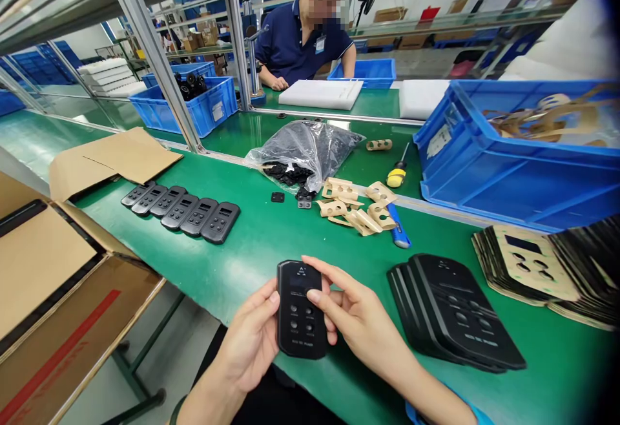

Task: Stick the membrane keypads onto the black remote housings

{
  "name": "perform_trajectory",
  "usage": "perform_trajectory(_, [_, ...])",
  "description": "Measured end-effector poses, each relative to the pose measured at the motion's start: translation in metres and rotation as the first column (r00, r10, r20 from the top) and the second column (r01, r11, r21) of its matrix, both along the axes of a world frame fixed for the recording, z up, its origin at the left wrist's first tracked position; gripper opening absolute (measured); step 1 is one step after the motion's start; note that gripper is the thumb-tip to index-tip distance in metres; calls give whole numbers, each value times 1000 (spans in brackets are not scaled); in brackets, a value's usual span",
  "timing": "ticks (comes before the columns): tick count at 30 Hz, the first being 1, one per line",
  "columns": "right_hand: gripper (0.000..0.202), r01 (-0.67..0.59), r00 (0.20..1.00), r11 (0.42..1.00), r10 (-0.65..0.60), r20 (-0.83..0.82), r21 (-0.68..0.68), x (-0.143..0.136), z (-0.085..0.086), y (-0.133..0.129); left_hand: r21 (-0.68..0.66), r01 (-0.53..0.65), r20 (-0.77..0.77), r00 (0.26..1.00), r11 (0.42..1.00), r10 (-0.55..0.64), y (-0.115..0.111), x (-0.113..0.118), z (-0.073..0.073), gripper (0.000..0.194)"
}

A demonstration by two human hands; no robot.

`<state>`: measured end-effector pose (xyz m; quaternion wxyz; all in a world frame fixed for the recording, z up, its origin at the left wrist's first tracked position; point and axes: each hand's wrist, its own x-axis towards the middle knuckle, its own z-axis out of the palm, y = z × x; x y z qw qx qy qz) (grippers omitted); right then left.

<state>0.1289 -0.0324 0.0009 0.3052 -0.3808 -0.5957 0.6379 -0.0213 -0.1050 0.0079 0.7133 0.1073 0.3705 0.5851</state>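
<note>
Between my two hands, a black control panel cover with a small dark window and several round buttons is held upright, face toward me. My left hand grips its left edge, the thumb along the side. My right hand holds the right edge, its thumb pressed on the face just below the window. To the right stands a stack of similar black covers. Several more finished-looking black covers lie in a row on the green table at the left.
A plastic bag of small black parts lies beyond my hands, near torn tan backing pieces, a blue-handled tool and a yellow screwdriver. Blue bin and panel stickers stand right, cardboard box left. A person sits opposite.
</note>
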Motion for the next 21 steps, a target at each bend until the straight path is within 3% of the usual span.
perform_trajectory(13, [47, 8, 998, 999, -11, 62, 49, 0, -5, -1, 98, 41, -160, 987, 994, -25, -4, 4, -1, 47])
perform_trajectory(18, [47, -19, 979, 975, -28, 203, 223, 3, -5, 1, 89, 6, -179, 984, 996, 10, -5, 6, -5, 45])
perform_trajectory(21, [45, -67, 980, 977, 27, 199, 200, 4, -3, 1, 94, 18, -180, 984, 995, 0, -5, 7, -6, 44])
